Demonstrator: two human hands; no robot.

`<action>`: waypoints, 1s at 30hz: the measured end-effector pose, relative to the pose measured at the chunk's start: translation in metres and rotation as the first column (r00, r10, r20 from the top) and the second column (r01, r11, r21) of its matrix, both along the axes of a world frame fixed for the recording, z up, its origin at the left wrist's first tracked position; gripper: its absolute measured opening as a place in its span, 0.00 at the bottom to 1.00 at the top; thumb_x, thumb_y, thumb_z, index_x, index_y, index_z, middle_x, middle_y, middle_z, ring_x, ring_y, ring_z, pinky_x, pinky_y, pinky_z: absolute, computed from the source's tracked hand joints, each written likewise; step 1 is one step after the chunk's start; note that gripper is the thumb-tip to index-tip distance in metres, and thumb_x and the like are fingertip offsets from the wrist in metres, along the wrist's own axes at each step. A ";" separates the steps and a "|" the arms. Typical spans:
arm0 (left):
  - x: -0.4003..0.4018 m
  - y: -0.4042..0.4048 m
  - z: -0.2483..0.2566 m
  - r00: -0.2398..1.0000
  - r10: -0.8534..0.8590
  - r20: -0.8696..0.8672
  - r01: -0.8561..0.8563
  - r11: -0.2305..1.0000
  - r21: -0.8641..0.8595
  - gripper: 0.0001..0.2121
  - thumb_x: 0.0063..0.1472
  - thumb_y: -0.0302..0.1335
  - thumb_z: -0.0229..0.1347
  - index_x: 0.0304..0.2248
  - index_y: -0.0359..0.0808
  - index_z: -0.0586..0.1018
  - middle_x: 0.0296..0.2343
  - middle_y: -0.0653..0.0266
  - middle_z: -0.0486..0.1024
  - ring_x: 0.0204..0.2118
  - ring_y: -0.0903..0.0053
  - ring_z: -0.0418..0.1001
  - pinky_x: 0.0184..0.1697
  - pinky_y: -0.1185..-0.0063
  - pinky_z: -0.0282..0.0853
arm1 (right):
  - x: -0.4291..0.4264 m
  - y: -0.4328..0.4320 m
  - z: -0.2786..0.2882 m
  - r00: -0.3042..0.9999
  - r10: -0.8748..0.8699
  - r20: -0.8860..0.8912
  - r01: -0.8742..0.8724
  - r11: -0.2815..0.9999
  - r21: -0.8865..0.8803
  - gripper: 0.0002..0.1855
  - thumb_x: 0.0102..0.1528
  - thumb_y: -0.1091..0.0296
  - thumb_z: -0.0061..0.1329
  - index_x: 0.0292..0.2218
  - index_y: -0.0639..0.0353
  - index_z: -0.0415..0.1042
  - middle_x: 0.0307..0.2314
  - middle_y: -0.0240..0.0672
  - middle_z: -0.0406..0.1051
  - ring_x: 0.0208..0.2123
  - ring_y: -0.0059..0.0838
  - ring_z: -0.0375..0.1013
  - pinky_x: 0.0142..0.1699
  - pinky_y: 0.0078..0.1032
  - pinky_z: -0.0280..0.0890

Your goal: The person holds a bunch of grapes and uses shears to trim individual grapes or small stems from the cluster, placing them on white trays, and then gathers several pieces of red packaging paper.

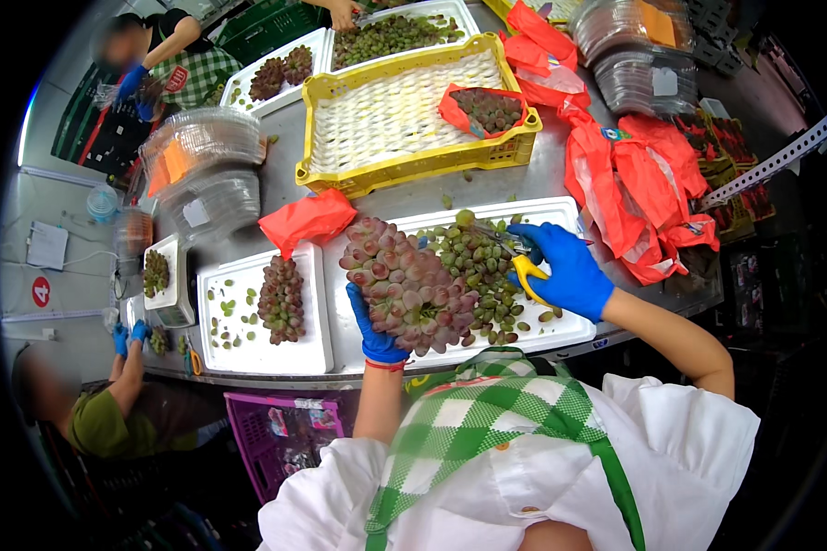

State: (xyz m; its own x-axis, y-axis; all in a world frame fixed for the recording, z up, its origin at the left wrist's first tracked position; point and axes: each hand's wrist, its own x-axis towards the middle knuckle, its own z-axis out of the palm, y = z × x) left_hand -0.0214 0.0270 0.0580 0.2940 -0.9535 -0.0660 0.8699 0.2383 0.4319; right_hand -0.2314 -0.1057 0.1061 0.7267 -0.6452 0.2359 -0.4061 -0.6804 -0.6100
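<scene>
My left hand (379,330), in a blue glove, holds up a large bunch of reddish grapes (413,289) from below and behind. My right hand (568,272), also gloved in blue, grips scissors with yellow handles (531,275). Their metal blades point left, close to a single green grape at the bunch's upper right. Beneath both hands lies a white foam tray (565,330) with many loose green and reddish grapes (482,262). Another white tray (248,355) to the left bears a reddish grape bunch (281,299) and scattered loose green grapes.
A yellow crate (413,175) with white padding holds wrapped grapes (486,110). Red wrappers (641,186) lie at right, another (307,220) at left. Stacks of clear plastic containers (210,200) stand on the metal table. Co-workers handle fruit at left and top. A purple crate (248,434) stands below the table's edge.
</scene>
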 end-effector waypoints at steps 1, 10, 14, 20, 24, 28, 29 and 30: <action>0.001 0.002 0.000 1.000 0.014 -0.020 -0.014 1.000 -0.001 0.31 0.53 0.51 0.34 0.51 0.40 0.49 0.51 0.59 0.47 0.53 0.65 0.46 0.55 0.68 0.41 | -0.003 -0.004 -0.026 0.998 -0.029 -0.057 0.026 0.999 -0.038 0.22 0.39 0.62 0.49 0.38 0.58 0.63 0.19 0.38 0.62 0.23 0.35 0.64 0.26 0.27 0.59; 0.014 0.013 -0.008 0.998 -0.005 0.055 0.008 0.998 -0.061 0.32 0.52 0.51 0.37 0.51 0.38 0.49 0.50 0.58 0.47 0.52 0.64 0.48 0.54 0.67 0.43 | -0.062 -0.022 -0.067 0.574 -0.263 -0.775 -0.240 0.851 -0.467 0.17 0.38 0.64 0.45 0.34 0.58 0.64 0.25 0.40 0.63 0.31 0.36 0.63 0.34 0.29 0.56; 0.024 0.032 -0.021 0.990 0.105 0.095 -0.114 0.989 0.096 0.34 0.51 0.51 0.40 0.51 0.38 0.49 0.50 0.57 0.49 0.52 0.64 0.49 0.53 0.67 0.46 | -0.044 -0.023 0.031 0.644 0.068 -0.762 -0.206 0.975 -0.087 0.18 0.39 0.64 0.46 0.36 0.55 0.66 0.21 0.38 0.66 0.24 0.35 0.67 0.29 0.28 0.59; 0.016 0.023 -0.009 0.997 0.020 0.068 -0.016 0.998 -0.056 0.32 0.51 0.49 0.40 0.51 0.38 0.50 0.49 0.57 0.51 0.50 0.64 0.52 0.52 0.67 0.49 | -0.013 0.002 0.122 0.732 0.470 -0.493 -0.350 0.881 0.320 0.18 0.43 0.60 0.45 0.38 0.52 0.66 0.19 0.42 0.67 0.21 0.40 0.68 0.25 0.30 0.62; 0.020 0.032 -0.019 0.997 -0.009 0.076 0.014 0.998 -0.061 0.30 0.52 0.47 0.40 0.50 0.38 0.52 0.48 0.58 0.53 0.49 0.65 0.54 0.51 0.67 0.51 | 0.009 0.006 0.113 0.665 0.562 -0.491 -0.410 0.825 0.389 0.16 0.43 0.62 0.43 0.35 0.57 0.66 0.19 0.45 0.66 0.22 0.43 0.68 0.27 0.32 0.62; 0.013 0.034 -0.010 0.987 0.000 0.162 -0.009 0.998 0.055 0.29 0.52 0.45 0.42 0.49 0.38 0.53 0.47 0.59 0.54 0.49 0.67 0.55 0.50 0.68 0.52 | 0.025 0.005 0.113 0.457 0.576 -0.678 -0.414 0.812 0.411 0.18 0.44 0.61 0.43 0.37 0.57 0.65 0.20 0.46 0.67 0.24 0.42 0.68 0.28 0.32 0.62; 0.011 0.034 -0.006 0.981 -0.002 0.193 -0.013 0.997 0.076 0.28 0.52 0.45 0.42 0.49 0.38 0.53 0.47 0.59 0.54 0.49 0.67 0.55 0.50 0.68 0.52 | 0.030 0.006 0.117 0.425 0.564 -0.708 -0.389 0.820 0.420 0.16 0.44 0.59 0.42 0.33 0.59 0.67 0.21 0.46 0.67 0.24 0.43 0.68 0.29 0.32 0.63; 0.012 0.037 -0.008 0.984 -0.007 0.177 -0.001 0.999 0.044 0.28 0.53 0.44 0.42 0.49 0.38 0.53 0.47 0.60 0.54 0.49 0.67 0.55 0.50 0.68 0.52 | 0.037 0.007 0.123 0.389 0.560 -0.731 -0.374 0.821 0.430 0.15 0.43 0.58 0.41 0.28 0.60 0.68 0.21 0.47 0.67 0.25 0.44 0.68 0.29 0.33 0.63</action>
